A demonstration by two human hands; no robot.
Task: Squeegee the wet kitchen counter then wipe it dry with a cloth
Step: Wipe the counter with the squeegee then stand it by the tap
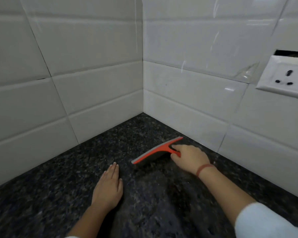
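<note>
A red squeegee with a grey blade strip is held on the dark speckled granite counter, toward its back corner and close to the edge where the right tiled wall is met. The blade is set diagonally, and its lower edge appears to rest on the stone. The handle is gripped by the right hand - fingers and thumb are curled tightly round it. A red thread band is worn on that wrist, and a pale sleeve is seen further up the arm. The left hand is laid flat on the counter, fingers straight and together, nothing held - it lies just beside the blade's near end without touching it. A white socket plate is mounted on the right wall.
</note>
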